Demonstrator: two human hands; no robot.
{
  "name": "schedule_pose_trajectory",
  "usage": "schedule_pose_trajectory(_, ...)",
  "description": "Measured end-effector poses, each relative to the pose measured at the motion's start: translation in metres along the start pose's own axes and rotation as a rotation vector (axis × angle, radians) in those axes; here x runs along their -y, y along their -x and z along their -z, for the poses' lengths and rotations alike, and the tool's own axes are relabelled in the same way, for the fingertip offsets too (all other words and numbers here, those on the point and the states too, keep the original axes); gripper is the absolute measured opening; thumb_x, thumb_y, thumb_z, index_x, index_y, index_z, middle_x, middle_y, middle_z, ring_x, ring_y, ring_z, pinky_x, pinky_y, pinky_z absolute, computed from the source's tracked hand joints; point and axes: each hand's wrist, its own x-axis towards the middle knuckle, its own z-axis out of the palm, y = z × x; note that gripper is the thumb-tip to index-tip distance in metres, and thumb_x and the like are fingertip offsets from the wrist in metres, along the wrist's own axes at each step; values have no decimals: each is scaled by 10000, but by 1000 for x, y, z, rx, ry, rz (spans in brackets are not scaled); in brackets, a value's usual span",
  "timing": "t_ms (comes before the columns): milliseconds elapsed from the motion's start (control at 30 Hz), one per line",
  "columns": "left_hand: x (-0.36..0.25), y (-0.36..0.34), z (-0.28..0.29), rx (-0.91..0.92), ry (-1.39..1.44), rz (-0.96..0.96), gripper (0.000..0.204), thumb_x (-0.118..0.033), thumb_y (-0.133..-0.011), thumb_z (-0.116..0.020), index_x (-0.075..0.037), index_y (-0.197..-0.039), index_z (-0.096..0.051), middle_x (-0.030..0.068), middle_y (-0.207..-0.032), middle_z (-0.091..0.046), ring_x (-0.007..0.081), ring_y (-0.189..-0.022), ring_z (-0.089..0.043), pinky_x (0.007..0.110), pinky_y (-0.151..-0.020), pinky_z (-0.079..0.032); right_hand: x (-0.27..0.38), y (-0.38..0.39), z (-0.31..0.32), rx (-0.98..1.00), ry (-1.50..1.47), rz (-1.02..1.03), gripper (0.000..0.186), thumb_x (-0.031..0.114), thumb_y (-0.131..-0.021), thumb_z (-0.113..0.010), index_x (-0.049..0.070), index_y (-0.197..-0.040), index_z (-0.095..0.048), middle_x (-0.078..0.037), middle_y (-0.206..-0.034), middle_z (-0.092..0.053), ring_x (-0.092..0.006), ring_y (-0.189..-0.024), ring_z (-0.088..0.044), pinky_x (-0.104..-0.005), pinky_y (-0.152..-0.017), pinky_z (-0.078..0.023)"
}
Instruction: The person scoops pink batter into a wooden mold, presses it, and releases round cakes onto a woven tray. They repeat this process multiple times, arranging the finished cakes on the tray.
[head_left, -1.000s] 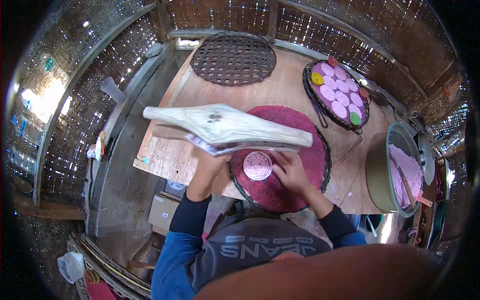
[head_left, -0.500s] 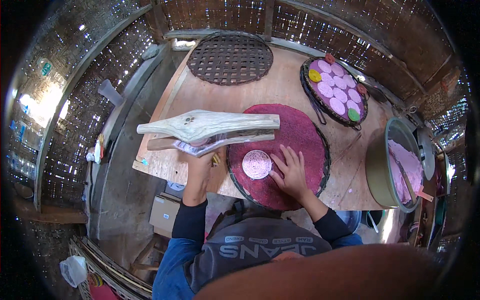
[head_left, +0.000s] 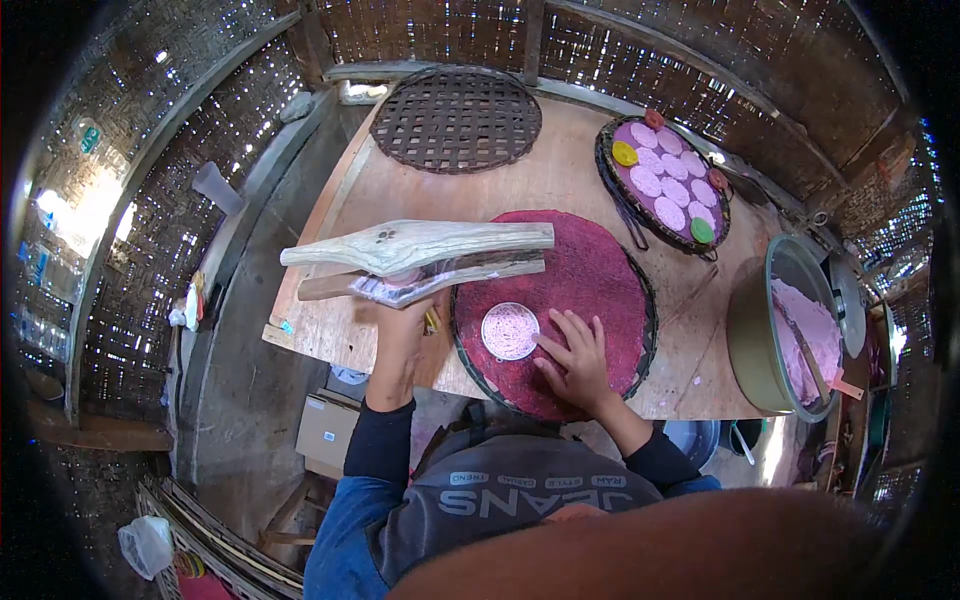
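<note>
Holding wooden tool (head_left: 425, 244) in left hand (head_left: 402, 318), can't tell hidden fingers' spread; resting right hand (head_left: 578, 368), spread-fingered, by pink disc (head_left: 510, 331) on red tray (head_left: 600, 265) at tabletop's (head_left: 570, 160) near edge

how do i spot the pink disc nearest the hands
On the table, find the round red mat. The pink disc lies left of its centre, beside the right hand. Unlike the pink discs on the tray, it sits alone with a pale rim.

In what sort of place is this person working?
Probably a small rustic workshop, perhaps for food: daylight shows through the woven wall, a large tub holds pink mass, and pink rounds lie on a tray.
</note>
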Motion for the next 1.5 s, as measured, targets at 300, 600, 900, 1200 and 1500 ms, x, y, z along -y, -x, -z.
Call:
schedule_pose_trajectory(300,-6,2,-1,4,42,51,173,49,-727,-611,-8,-887,-576,25,-815,-570,102,-695,-528,232,-598,-424,3,-7,-4,-19,16,-13,263,160,-757,-596,148,-1018,-630,-94,-1243,-480,-293,-1174,-421,-567,-976,-243)
schedule_pose_trajectory(600,-5,2,4,-23,-3,24,234,8,-730,-600,-27,-959,-569,18,-827,-561,99,-669,-535,220,-539,-430,-5,-5,-14,-105,-15,-51,223,96,-707,-606,153,-917,-656,-65,-1138,-536,-268,-1131,-451,-567,-985,-206)
schedule_pose_trajectory(900,-9,2,-1,-15,-4,-40,223,0,-729,-616,-36,-945,-574,10,-815,-564,94,-652,-530,222,-543,-422,3,-37,-8,18,46,-111,98,136,-724,-601,151,-798,-664,-49,-945,-539,-236,-1004,-493,-545,-992,-198)
schedule_pose_trajectory(1200,-7,3,8,-51,-14,6,215,-7,-724,-622,-52,-924,-557,9,-797,-556,95,-651,-525,230,-557,-424,6,-59,-12,62,-84,11,180,107,-732,-562,148,-875,-663,-77,-971,-549,-252,-1008,-497,-534,-1004,-214)
schedule_pose_trajectory(1500,-7,7,11,-92,7,25,220,11,-723,-631,-43,-925,-560,13,-804,-563,102,-659,-527,231,-570,-419,6,-64,-15,5,-103,62,319,63,-727,-523,167,-1007,-632,-105,-1094,-530,-278,-1075,-467,-540,-996,-233)
